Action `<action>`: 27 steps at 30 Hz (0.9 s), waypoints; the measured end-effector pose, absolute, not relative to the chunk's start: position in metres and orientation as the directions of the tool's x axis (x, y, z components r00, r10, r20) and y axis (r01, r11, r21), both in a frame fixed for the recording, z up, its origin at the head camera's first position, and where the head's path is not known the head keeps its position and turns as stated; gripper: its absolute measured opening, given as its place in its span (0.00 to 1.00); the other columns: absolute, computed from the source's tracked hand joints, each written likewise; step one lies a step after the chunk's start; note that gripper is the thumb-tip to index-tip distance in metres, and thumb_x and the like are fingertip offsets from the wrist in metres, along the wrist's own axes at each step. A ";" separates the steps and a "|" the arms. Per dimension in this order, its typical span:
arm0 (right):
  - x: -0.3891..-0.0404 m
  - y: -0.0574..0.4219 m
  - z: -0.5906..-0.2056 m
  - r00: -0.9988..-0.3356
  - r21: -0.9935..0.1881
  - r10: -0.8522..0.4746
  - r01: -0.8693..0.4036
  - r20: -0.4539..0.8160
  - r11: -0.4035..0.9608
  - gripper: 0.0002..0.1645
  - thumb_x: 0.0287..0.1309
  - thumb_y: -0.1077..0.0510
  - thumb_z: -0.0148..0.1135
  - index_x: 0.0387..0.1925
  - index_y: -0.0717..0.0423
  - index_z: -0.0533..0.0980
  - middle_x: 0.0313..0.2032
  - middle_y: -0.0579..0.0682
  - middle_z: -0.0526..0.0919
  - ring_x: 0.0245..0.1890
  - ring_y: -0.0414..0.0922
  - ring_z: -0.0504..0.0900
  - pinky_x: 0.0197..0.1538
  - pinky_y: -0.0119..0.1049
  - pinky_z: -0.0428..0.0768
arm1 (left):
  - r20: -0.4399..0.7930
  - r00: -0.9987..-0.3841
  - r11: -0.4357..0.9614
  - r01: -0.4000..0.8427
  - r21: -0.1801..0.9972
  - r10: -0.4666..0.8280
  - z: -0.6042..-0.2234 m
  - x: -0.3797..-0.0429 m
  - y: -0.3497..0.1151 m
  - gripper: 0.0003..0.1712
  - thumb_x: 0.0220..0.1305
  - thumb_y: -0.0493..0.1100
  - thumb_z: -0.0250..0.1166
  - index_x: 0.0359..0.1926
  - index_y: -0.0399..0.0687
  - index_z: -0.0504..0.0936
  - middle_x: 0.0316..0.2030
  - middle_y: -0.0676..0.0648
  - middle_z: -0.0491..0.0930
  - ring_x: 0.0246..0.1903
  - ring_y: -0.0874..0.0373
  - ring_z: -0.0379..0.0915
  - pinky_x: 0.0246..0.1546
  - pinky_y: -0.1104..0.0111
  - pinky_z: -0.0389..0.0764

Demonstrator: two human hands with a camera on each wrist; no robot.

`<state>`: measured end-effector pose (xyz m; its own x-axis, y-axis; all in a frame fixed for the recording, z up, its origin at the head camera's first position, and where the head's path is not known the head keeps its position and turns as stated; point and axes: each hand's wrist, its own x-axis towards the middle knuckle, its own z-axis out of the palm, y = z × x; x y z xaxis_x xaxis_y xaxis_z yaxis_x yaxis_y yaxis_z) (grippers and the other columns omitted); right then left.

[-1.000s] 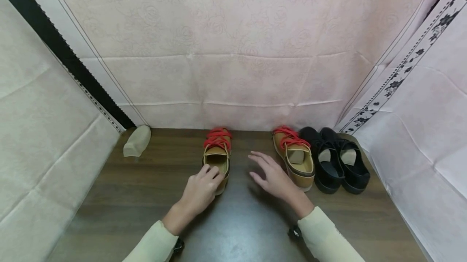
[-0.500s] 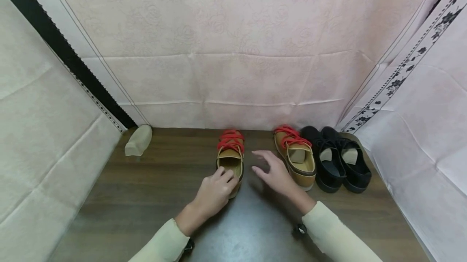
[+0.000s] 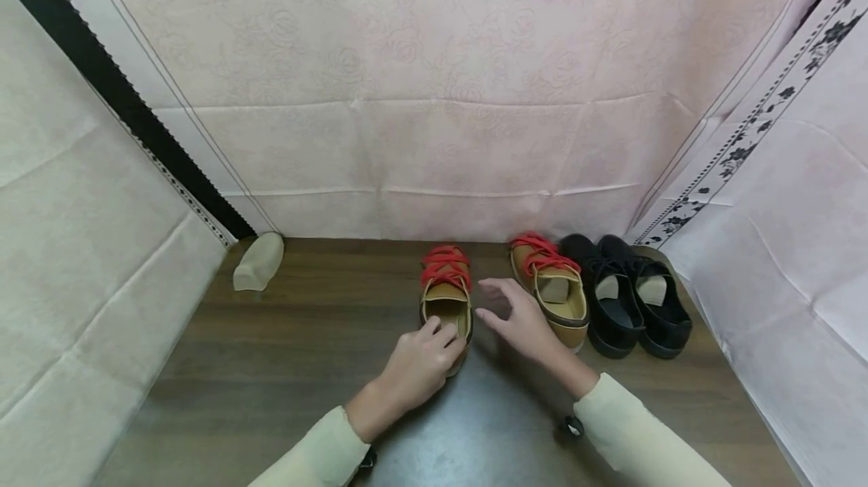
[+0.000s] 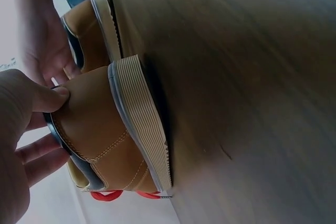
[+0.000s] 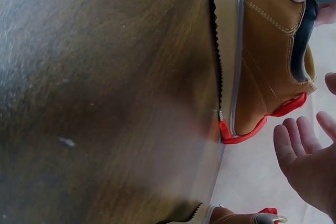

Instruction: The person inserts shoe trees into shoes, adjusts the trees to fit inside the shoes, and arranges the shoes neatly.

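Note:
My left hand [image 3: 420, 366] grips the heel collar of a tan shoe [image 3: 445, 289] with red laces. In the left wrist view the thumb [image 4: 55, 98] presses the outside of the heel [image 4: 89, 98], and the fingers reach over the collar. The sole [image 4: 142, 114] is at the floor or barely above it; I cannot tell which. Just right of that shoe, my right hand [image 3: 522, 321] hovers with relaxed fingers, holding nothing. Beyond it stands the matching tan shoe [image 3: 566, 332], toe to the wall, a pale insert inside.
Two black shoes [image 3: 610, 325] stand side by side at the right, with pale pieces inside. A cream-coloured rounded insert [image 3: 260, 262] lies in the far left corner. White cloth-covered walls [image 3: 434, 148] enclose the brown wooden floor [image 3: 285, 359] at the back and sides.
The left hand has moved the tan shoe rightward, towards its matching shoe. The right hand has shifted slightly right, its fingers a little more bent. Other shoes and the insert stay put.

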<state>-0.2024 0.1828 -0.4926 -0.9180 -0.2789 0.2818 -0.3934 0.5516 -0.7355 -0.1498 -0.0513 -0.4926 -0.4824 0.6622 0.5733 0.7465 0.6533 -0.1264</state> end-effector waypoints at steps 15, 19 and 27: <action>-0.196 0.181 -0.484 -0.916 -0.679 -0.287 -0.399 0.278 0.616 0.27 0.59 0.55 0.77 0.59 0.49 0.79 0.43 0.45 0.83 0.44 0.42 0.83 0.48 0.43 0.85 | 0.542 -0.477 0.646 0.744 -0.170 0.692 -0.489 -0.140 -0.039 0.10 0.59 0.37 0.70 0.41 0.53 0.89 0.36 0.54 0.81 0.33 0.58 0.74 0.19 0.69 0.79; -0.192 0.179 -0.483 -0.910 -0.650 -0.288 -0.415 0.299 0.636 0.26 0.57 0.55 0.78 0.57 0.50 0.80 0.41 0.45 0.82 0.42 0.40 0.83 0.45 0.38 0.84 | 0.550 -0.472 0.648 0.741 -0.178 0.690 -0.489 -0.136 -0.036 0.10 0.59 0.36 0.68 0.40 0.53 0.89 0.36 0.54 0.82 0.33 0.58 0.74 0.18 0.69 0.78; -0.185 0.175 -0.481 -0.912 -0.637 -0.283 -0.409 0.296 0.653 0.27 0.55 0.57 0.79 0.56 0.51 0.80 0.39 0.44 0.80 0.39 0.38 0.81 0.43 0.34 0.84 | 0.561 -0.456 0.641 0.745 -0.184 0.691 -0.490 -0.129 -0.036 0.12 0.56 0.34 0.62 0.37 0.53 0.88 0.34 0.53 0.81 0.31 0.57 0.74 0.16 0.69 0.77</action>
